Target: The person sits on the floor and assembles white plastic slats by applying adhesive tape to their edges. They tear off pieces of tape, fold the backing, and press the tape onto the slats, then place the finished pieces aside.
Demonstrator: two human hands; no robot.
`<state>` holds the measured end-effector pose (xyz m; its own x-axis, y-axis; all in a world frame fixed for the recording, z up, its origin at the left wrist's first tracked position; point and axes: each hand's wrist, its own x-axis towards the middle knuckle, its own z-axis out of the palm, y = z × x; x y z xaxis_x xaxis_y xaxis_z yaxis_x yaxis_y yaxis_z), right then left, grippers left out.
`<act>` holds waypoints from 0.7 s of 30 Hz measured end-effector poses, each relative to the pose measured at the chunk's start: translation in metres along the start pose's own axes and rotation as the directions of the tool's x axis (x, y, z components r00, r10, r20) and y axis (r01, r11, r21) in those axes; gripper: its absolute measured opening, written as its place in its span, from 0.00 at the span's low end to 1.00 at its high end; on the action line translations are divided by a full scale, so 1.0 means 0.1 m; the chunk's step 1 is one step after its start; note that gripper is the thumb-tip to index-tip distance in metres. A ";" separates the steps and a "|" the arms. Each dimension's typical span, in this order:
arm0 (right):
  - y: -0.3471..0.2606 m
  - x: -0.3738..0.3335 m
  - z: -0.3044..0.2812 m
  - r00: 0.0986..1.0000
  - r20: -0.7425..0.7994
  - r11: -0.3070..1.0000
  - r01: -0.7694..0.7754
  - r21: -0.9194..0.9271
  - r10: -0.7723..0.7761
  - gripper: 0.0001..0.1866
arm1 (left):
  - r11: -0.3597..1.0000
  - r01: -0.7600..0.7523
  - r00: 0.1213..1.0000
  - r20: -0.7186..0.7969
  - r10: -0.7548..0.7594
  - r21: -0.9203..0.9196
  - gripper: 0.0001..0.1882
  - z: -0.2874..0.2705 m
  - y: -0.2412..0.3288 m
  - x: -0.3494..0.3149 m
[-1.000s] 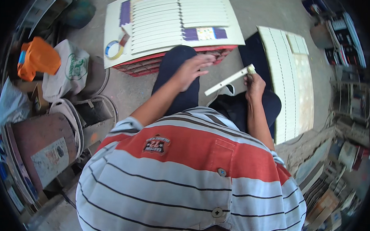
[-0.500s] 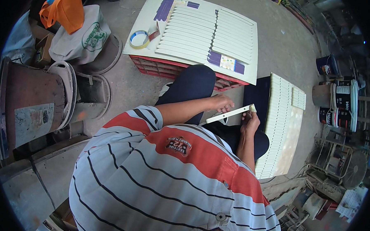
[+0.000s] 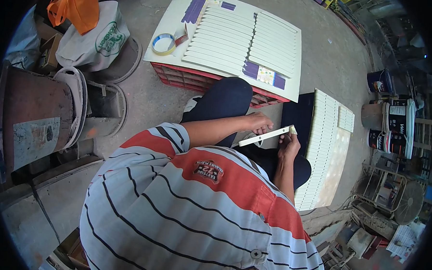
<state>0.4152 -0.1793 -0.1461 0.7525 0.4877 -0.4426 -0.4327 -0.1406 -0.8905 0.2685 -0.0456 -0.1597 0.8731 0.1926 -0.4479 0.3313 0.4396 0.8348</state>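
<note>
A narrow off-white strip (image 3: 263, 136) with small dark holes lies aslant over my lap. My right hand (image 3: 288, 144) is closed on its right end, where a small cream-coloured piece shows by the fingertips; what that piece is I cannot make out. Just above the strip's middle is my left hand (image 3: 258, 123), its fingers curled in. Whether it pinches anything is hidden. In front of me, a white board (image 3: 175, 17) carries rows of similar off-white strips (image 3: 220, 38), purple patches and a roll of tape (image 3: 163, 44).
The white board rests on a red crate (image 3: 180, 79). To my right stands a panel of more strips (image 3: 322, 139). Dusty buckets (image 3: 43, 113), a white bag (image 3: 95, 38) and an orange bag (image 3: 77, 8) are at left. Paint pails (image 3: 398, 126) and a fan (image 3: 409, 202) stand at far right.
The strip and my right hand have shifted slightly down and to the left. My left hand stays nearly in place, fingers still curled.
</note>
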 end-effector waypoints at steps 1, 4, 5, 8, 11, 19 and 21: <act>-0.01 -0.01 0.01 1.000 -0.003 1.000 -0.001 0.001 0.001 0.09 | 1.000 0.002 1.000 0.001 -0.002 -0.001 0.23 0.01 0.01 0.00; -0.05 -0.06 0.02 1.000 -0.022 1.000 0.008 -0.010 -0.009 0.09 | 1.000 -0.001 1.000 0.015 0.001 -0.001 0.23 0.02 -0.01 0.04; -0.02 -0.04 0.00 1.000 -0.014 1.000 0.008 -0.002 -0.008 0.09 | 1.000 -0.003 1.000 0.005 0.003 0.006 0.23 0.03 -0.01 0.05; -0.01 -0.04 0.02 1.000 0.014 0.999 -0.023 0.028 0.022 0.09 | 1.000 0.005 1.000 -0.013 -0.005 0.021 0.22 0.02 0.01 0.00; 0.03 -0.04 0.03 1.000 0.024 0.999 -0.013 0.038 0.013 0.10 | 1.000 0.015 1.000 -0.020 -0.015 -0.018 0.20 0.01 0.04 -0.03; 0.01 -0.13 0.16 0.997 0.065 0.995 -0.058 0.082 0.053 0.09 | 1.000 0.012 0.999 0.043 -0.012 -0.003 0.17 -0.02 0.01 0.01; -0.01 -0.12 0.16 0.993 0.090 0.996 -0.076 0.051 0.072 0.09 | 1.000 -0.009 1.000 0.030 0.009 0.006 0.17 -0.04 0.00 -0.02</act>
<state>0.3982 -0.1710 -0.1378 0.6718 0.5520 -0.4940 -0.5138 -0.1332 -0.8475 0.2653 -0.0426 -0.1599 0.8862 0.1700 -0.4309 0.3256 0.4330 0.8405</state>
